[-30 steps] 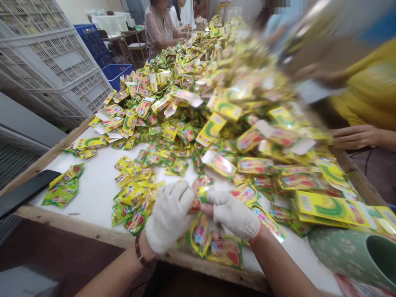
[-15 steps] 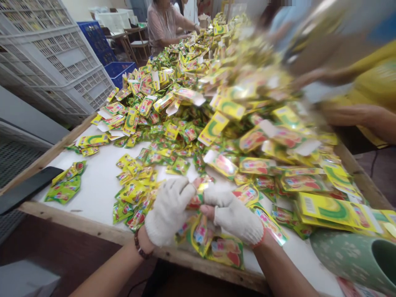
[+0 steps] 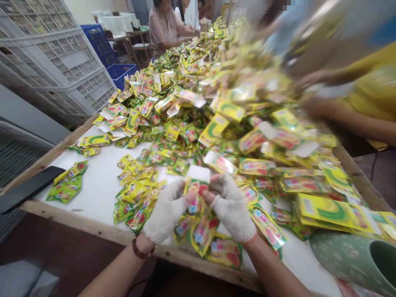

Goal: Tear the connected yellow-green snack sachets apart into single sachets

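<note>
Both my hands wear white knit gloves with bare fingertips. My left hand and my right hand together pinch a small yellow-and-red sachet with a white header card, held upright just above the table's near edge. Under my hands lie a few loose sachets. A huge heap of the same yellow-green packets covers the white table beyond.
A black phone lies at the table's left edge by a small packet pile. White crates stack at the left. A green patterned cup sits at lower right. A co-worker's arms reach in at right; another person sits far back.
My hands have lifted slightly and tilted the sachet upright, so its white header card now shows between my fingertips. The co-worker's arm at right has shifted.
</note>
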`<control>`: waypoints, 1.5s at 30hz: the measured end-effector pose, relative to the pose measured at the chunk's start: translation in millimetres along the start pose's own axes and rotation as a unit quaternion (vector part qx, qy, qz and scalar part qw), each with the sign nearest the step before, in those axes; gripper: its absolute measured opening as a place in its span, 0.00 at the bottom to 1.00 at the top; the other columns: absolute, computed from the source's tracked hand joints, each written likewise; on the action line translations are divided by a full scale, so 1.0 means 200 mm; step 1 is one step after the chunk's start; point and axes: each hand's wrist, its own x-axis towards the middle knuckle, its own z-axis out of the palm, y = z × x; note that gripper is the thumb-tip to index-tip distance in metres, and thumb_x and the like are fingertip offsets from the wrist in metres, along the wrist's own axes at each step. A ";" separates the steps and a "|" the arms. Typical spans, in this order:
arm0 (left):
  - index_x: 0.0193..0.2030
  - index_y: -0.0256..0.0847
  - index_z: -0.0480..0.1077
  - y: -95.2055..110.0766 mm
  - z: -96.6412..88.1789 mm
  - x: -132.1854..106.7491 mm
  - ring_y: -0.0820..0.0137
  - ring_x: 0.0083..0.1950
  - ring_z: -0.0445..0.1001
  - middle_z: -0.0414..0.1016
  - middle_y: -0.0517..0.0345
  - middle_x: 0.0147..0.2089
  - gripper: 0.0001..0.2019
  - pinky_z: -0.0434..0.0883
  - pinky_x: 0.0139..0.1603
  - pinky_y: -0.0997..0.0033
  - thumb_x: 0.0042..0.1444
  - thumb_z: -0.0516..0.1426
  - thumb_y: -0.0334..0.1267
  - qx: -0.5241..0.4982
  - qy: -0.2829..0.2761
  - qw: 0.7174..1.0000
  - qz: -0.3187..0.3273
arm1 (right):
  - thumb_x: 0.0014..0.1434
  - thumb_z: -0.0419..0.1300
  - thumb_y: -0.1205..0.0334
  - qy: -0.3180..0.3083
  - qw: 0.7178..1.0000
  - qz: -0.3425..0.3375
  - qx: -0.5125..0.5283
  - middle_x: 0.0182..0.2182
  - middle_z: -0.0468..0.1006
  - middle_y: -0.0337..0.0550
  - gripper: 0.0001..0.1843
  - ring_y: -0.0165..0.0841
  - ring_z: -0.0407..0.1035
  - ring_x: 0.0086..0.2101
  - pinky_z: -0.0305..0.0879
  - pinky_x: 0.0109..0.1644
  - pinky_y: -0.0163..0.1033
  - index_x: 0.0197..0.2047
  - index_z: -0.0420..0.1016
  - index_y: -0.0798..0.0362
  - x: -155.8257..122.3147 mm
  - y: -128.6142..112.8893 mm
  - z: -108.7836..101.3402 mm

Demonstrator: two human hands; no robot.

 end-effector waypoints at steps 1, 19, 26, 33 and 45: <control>0.49 0.38 0.65 -0.01 0.00 0.00 0.67 0.40 0.75 0.76 0.53 0.43 0.17 0.73 0.40 0.69 0.55 0.60 0.43 -0.020 0.013 1.000 0.008 | 0.52 0.66 0.59 -0.002 1.000 0.003 0.010 0.31 0.72 0.35 0.18 0.27 0.66 0.27 0.62 0.28 0.31 0.39 0.60 0.48 0.00 0.01 0.01; 0.56 0.43 0.61 -0.02 -0.10 0.02 0.67 0.45 0.72 0.70 0.53 0.51 0.34 0.69 0.44 0.70 0.43 0.68 0.39 -0.079 -0.098 0.992 -0.007 | 0.55 0.63 0.54 -0.037 0.992 -0.012 -0.120 0.29 0.73 0.40 0.10 0.33 0.67 0.31 0.66 0.35 0.37 0.34 0.73 0.53 -0.01 -0.02 0.00; 0.51 0.38 0.69 -0.02 -0.07 0.02 0.67 0.40 0.72 0.75 0.54 0.42 0.26 0.69 0.41 0.70 0.45 0.67 0.41 -0.048 -0.204 0.973 -0.097 | 0.54 0.65 0.54 -0.051 0.996 -0.034 -0.067 0.48 0.75 0.46 0.32 0.40 0.71 0.46 0.68 0.51 0.46 0.60 0.62 0.47 -0.01 0.03 -0.02; 0.48 0.38 0.71 -0.01 -0.09 0.03 0.67 0.38 0.73 0.76 0.55 0.37 0.23 0.69 0.39 0.70 0.44 0.66 0.42 -0.053 -0.235 0.964 -0.110 | 0.60 0.56 0.44 -0.096 0.982 -0.027 -0.157 0.44 0.80 0.43 0.25 0.43 0.73 0.45 0.69 0.51 0.49 0.53 0.76 0.50 -0.05 0.00 -0.03; 0.49 0.37 0.70 -0.01 -0.09 0.02 0.64 0.44 0.73 0.76 0.52 0.44 0.25 0.69 0.47 0.66 0.44 0.67 0.42 0.037 -0.201 0.975 -0.084 | 0.59 0.60 0.50 -0.054 0.983 -0.022 -0.172 0.38 0.82 0.44 0.19 0.42 0.74 0.41 0.70 0.48 0.47 0.47 0.81 0.52 -0.01 0.00 -0.04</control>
